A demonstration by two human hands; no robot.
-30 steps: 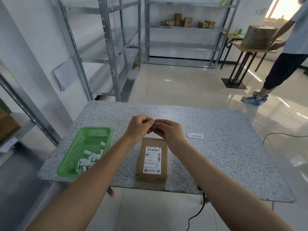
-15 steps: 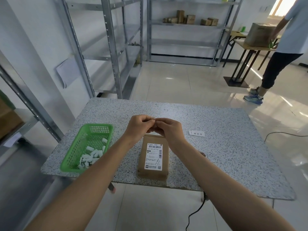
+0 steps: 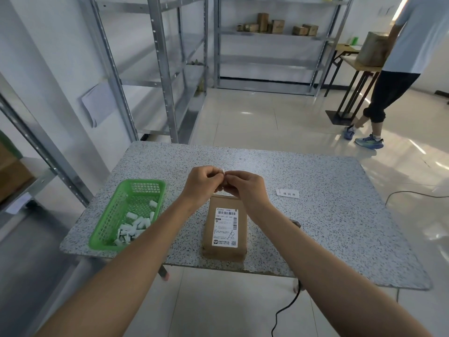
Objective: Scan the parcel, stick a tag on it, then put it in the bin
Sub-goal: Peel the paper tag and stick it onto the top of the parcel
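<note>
Since the earlier frames little has shifted: both hands remain together above the far end of the parcel, and the person in the background has stepped further along at the right.

From the head camera, the left hand (image 3: 202, 184) and the right hand (image 3: 245, 188) meet at the centre of the speckled table (image 3: 340, 215), fingertips curled inward and pinched against each other. Between them a small white tag (image 3: 222, 171) shows only as a sliver at the top of the pinch; how each hand holds it is hidden by the knuckles. Both sets of fingers are closed tight, with no gap visible between the two hands.

At 6 o'clock from the hands lies the parcel (image 3: 224, 227), a flat brown paper package with a white shipping label (image 3: 226, 226) facing up. Its far edge sits just under the wrists, and its near end reaches almost to the table's front edge. Whether the hands touch it cannot be told.

At 8 o'clock from the hands, near the table's left edge, sits a green basket (image 3: 116, 215) with small white tags (image 3: 134, 227) heaped in its near end. At 3 o'clock from the hands lies a white slip (image 3: 288, 193) printed with characters, flat on the table.

At 1 o'clock, well apart, a person (image 3: 398, 69) stands by a side table.
</note>
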